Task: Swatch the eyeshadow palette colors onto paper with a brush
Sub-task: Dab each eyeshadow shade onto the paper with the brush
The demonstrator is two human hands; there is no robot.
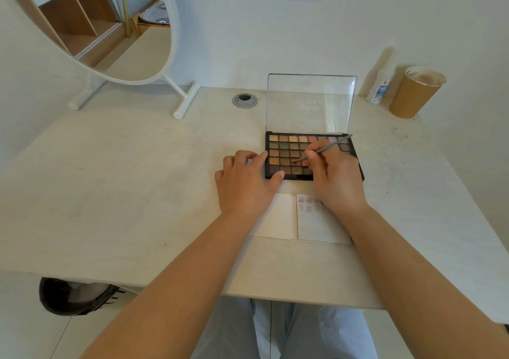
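An eyeshadow palette point(286, 149) with a black frame and several rows of brown, tan and pink pans lies open on the desk, its clear lid point(309, 102) standing upright behind it. My right hand point(334, 177) pinches a thin grey brush point(327, 147), whose tip touches a reddish-brown pan in the lower rows. My left hand point(246, 182) grips the palette's left front corner, thumb on the front edge. In front of the palette lies white paper point(316, 226) with several faint pink swatches near its top edge, partly hidden by my right wrist.
A round mirror on a white stand point(132, 55) occupies the back left of the desk point(110, 182). A cable grommet point(244, 100) sits behind the palette. A white bottle point(380, 89) and a brown paper cup point(414, 94) stand at the back right.
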